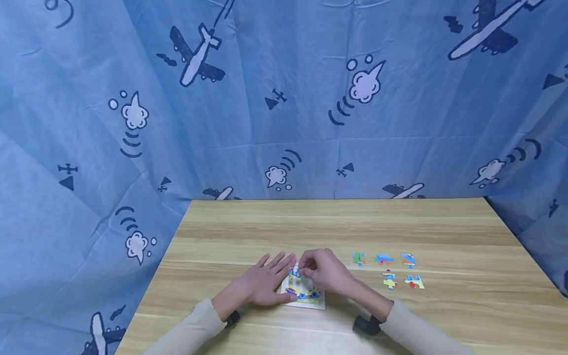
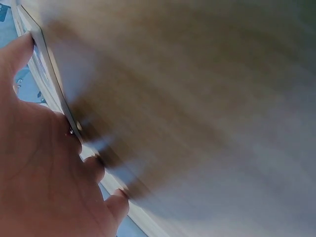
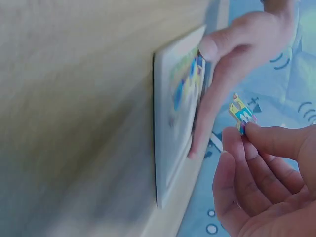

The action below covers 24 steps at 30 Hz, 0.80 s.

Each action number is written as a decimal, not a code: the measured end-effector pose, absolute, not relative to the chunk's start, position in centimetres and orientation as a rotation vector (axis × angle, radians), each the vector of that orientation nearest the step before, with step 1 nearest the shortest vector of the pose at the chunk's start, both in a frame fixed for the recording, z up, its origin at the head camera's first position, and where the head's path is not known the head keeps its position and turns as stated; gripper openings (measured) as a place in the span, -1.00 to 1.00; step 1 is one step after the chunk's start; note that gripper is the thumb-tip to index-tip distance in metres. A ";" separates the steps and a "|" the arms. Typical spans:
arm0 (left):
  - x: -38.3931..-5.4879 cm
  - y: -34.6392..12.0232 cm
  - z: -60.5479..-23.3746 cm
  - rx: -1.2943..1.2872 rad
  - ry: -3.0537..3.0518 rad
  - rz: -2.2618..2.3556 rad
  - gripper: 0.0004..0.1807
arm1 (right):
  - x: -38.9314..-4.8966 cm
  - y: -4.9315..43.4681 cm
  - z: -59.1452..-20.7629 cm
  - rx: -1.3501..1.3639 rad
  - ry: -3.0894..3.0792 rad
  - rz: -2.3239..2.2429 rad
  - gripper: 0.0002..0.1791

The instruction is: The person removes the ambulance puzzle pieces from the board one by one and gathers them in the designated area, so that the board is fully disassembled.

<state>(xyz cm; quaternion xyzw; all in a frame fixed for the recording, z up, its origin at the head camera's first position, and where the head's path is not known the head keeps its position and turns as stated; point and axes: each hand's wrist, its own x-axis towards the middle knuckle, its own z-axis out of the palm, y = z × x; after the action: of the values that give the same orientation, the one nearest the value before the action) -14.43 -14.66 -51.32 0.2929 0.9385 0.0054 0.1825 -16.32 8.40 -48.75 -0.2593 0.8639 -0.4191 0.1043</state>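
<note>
A small jigsaw board (image 1: pixel 316 306) with a white rim and a partly filled, colourful picture lies on the table between the hands. My left hand (image 1: pixel 265 284) lies beside it with fingers spread and straight, its thumb over the lower left part of the picture. In the right wrist view the left thumb (image 3: pixel 209 49) rests on the board's edge. Over the upper part of the board, my right hand (image 1: pixel 327 270) pinches a jigsaw piece (image 3: pixel 243 115) between thumb and index finger. That piece is yellow, teal and white, and is held clear of the board.
To the right of the board lie several loose jigsaw pieces in two rows, among them a green one (image 1: pixel 358 259), a blue one (image 1: pixel 408 260) and a yellow and red one (image 1: pixel 414 281). A blue curtain (image 1: pixel 301 98) with aeroplanes hangs behind the wooden table (image 1: pixel 337 222).
</note>
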 end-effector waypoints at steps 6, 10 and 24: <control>-14.4 -14.6 -51.3 0.826 2.662 0.020 0.09 | -16.9 10.3 -48.5 -0.727 2.557 -1.249 -0.89; -14.5 -14.6 -51.2 0.821 2.662 0.026 0.10 | -17.3 11.9 -48.1 -0.714 2.558 -1.279 -0.92; -14.4 -14.6 -51.1 0.839 2.658 0.021 0.08 | -17.4 19.5 -47.8 -0.544 2.605 -1.260 -0.93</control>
<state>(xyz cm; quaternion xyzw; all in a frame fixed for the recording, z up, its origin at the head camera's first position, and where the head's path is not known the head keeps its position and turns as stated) -14.41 -14.57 -51.11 0.2964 0.9387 0.0075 0.1761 -17.37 19.49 -47.77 -0.1838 0.8804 -0.4259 0.0985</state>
